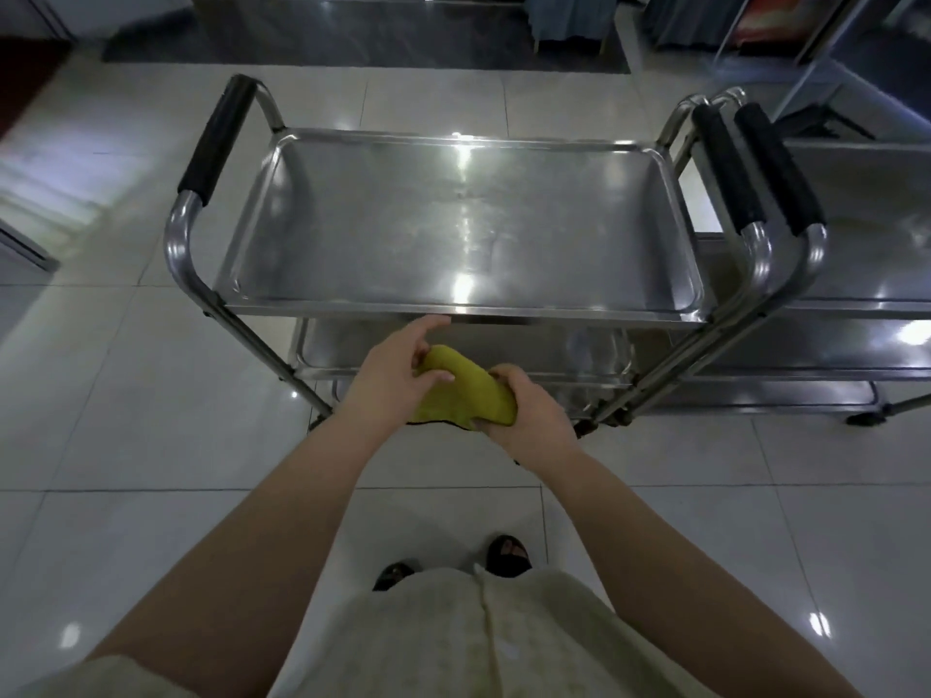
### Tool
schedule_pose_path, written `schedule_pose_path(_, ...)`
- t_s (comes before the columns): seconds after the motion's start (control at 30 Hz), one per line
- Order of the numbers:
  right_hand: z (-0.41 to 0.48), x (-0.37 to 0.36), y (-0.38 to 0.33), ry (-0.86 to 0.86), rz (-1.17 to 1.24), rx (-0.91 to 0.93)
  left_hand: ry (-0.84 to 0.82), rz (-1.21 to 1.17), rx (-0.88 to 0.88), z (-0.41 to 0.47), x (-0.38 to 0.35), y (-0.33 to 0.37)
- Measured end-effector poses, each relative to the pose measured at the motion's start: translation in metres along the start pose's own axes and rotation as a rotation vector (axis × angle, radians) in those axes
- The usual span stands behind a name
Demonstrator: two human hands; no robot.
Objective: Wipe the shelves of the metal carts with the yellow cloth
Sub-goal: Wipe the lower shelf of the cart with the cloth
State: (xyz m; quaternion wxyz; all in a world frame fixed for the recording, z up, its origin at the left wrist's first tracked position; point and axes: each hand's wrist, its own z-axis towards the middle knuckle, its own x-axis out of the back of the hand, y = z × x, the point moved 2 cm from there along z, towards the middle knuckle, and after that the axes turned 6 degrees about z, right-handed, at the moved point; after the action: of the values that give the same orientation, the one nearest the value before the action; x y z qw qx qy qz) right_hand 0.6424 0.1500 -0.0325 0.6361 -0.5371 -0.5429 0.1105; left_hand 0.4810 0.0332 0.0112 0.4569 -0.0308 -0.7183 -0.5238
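A soft, bunched yellow cloth is gripped by both the left hand and right hand, before a shiny steel cart.

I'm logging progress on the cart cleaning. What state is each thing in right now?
yellow cloth: bunched, held in both hands, off the shelves
left hand: gripping the cloth
right hand: gripping the cloth
near cart's top shelf: bare, streaked
lower shelf: mostly hidden
second cart: parked right beside, untouched
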Motion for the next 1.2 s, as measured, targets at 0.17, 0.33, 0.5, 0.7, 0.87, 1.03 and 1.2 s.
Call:
schedule_pose_path(0.17, 0.025, 0.026, 0.036, -0.109, -0.275, 0.170, -0.201, 0.431, 0.069, 0.002, -0.065, -0.004)
schedule_pose_path(0.33, 0.041, 0.027, 0.072, -0.198, -0.282, 0.133, -0.254, 0.477, 0.010, 0.015, -0.117, -0.012)
schedule_pose_path(0.5, 0.073, 0.026, 0.140, -0.183, -0.158, -0.175, -0.336, 0.038, 0.141, 0.053, -0.163, -0.058)
schedule_pose_path(0.7, 0.126, 0.008, 0.262, -0.023, -0.078, -0.266, -0.307, -0.211, 0.242, 0.126, -0.284, -0.132)
schedule_pose_path(0.87, 0.184, 0.015, 0.336, 0.115, -0.099, -0.258, -0.287, -0.146, 0.134, 0.196, -0.372, -0.165)
schedule_pose_path(1.03, 0.243, 0.017, 0.374, 0.226, -0.370, -0.264, -0.170, 0.308, -0.090, 0.257, -0.412, -0.181)
schedule_pose_path(1.2, 0.267, -0.025, 0.386, 0.460, -0.688, -0.335, 0.021, 0.559, -0.269, 0.289, -0.423, -0.200)
